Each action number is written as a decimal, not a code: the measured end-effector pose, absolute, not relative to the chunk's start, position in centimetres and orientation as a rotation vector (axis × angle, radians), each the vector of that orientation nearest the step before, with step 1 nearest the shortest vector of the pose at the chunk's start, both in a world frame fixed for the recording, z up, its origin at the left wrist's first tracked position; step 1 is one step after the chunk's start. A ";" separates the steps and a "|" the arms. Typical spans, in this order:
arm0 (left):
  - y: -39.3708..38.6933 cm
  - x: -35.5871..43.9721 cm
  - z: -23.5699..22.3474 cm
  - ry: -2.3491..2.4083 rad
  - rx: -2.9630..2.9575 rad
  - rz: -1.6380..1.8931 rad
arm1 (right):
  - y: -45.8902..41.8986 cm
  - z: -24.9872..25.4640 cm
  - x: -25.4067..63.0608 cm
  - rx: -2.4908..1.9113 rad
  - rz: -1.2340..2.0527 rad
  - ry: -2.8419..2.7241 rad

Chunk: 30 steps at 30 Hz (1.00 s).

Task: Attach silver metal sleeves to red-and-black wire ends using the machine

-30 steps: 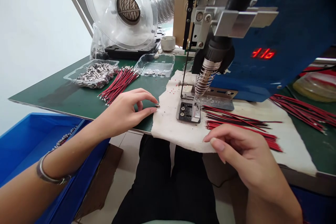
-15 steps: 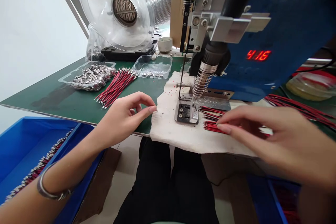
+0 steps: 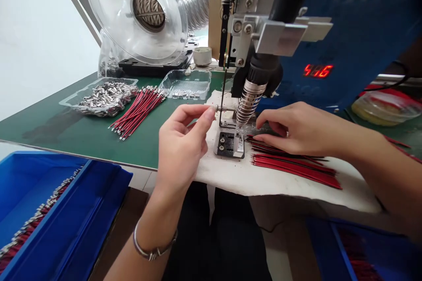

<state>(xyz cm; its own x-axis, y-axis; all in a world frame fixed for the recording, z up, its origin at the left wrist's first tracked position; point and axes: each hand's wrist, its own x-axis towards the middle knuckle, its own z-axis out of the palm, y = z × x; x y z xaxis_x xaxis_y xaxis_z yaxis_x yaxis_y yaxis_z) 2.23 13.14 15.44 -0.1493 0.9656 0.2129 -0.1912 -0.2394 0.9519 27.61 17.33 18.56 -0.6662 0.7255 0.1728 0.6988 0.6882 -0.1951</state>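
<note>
My left hand [image 3: 184,140] is raised just left of the soldering machine's fixture [image 3: 227,145], thumb and forefinger pinched together. Whatever sits in that pinch is too small to make out. Over the far edge of the red and black wires [image 3: 296,169] hovers my right hand [image 3: 296,129], its thumb and forefinger apart and the other fingers curled. The thumb is close to the black wires; contact is unclear. Above the fixture stands a spring-wrapped soldering head [image 3: 252,96]. The wires lie side by side on a cream cloth [image 3: 227,178].
A tray of metal connector shells [image 3: 105,96] sits at left on the green table [image 3: 82,140]. Beside it lie finished-looking red-black leads [image 3: 138,112] and a clear tray [image 3: 186,83]. Behind is a clear fume hood [image 3: 112,13]. Blue bins [image 3: 66,215] stand below.
My left hand has moved right and up to the fixture. My right hand has moved away from the red wires toward the black ones, its fingers parting. The camera view has shifted slightly.
</note>
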 end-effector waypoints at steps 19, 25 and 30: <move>12.5 3.2 14.0 1.250 1.333 1.375 | 16.2 17.1 27.5 -0.886 0.252 -2.524; 12.8 3.3 13.9 1.241 1.365 1.369 | 15.9 17.9 26.7 -1.006 0.630 -2.344; 12.6 3.3 13.9 1.241 1.329 1.408 | 16.0 17.4 26.3 -0.924 0.572 -2.358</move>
<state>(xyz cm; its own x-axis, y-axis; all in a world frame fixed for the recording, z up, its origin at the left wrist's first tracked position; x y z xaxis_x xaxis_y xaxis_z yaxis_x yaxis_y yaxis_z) 3.29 12.62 13.86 -0.1099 0.9761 0.1873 0.0632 -0.1812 0.9814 26.31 15.98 17.41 -0.6202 0.7137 0.3255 0.4852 0.6751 -0.5557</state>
